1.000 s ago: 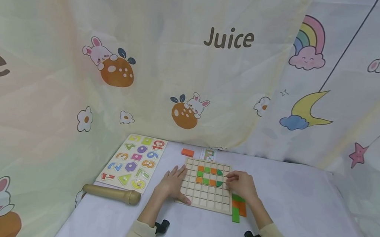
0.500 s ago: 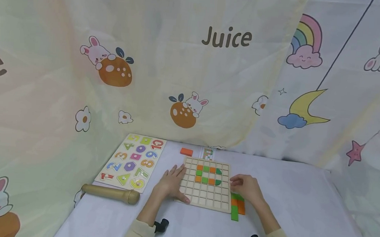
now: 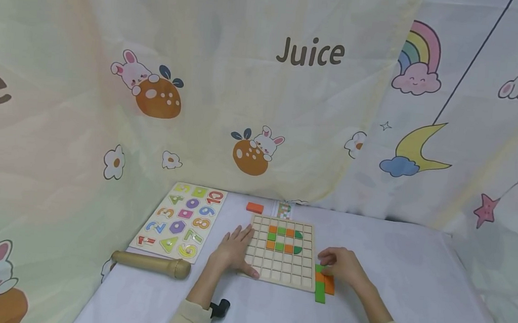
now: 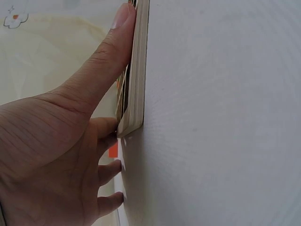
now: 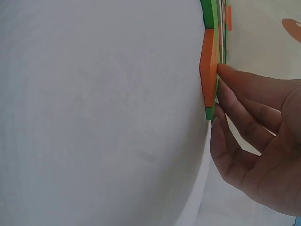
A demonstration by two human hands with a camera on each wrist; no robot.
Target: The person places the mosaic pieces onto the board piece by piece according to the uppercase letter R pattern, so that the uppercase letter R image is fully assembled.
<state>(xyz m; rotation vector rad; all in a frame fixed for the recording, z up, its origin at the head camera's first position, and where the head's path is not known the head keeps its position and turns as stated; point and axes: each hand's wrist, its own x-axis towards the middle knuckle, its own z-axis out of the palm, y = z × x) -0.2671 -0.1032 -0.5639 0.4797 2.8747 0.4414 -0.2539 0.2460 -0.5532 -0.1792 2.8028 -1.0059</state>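
Note:
A wooden grid board lies on the white table; orange and green tiles sit in its cells, with two dark green rounded tiles at the right ends of the rows. My left hand rests against the board's left side, fingers spread and thumb lying along the near corner. Just right of the board, my right hand is over loose green tiles and orange tiles. In the right wrist view its thumb touches the orange tile, and the fingers are loosely bent beside the pile.
To the left lies a number-and-shape puzzle board, with a tan toy microphone below it. Behind the grid board are an orange block and a small pattern card. Printed fabric hangs at the back.
My right hand has drawn back from the board's right edge, moving right and nearer to me onto the loose tiles. My left hand stays in place, and the tiles in the grid look the same.

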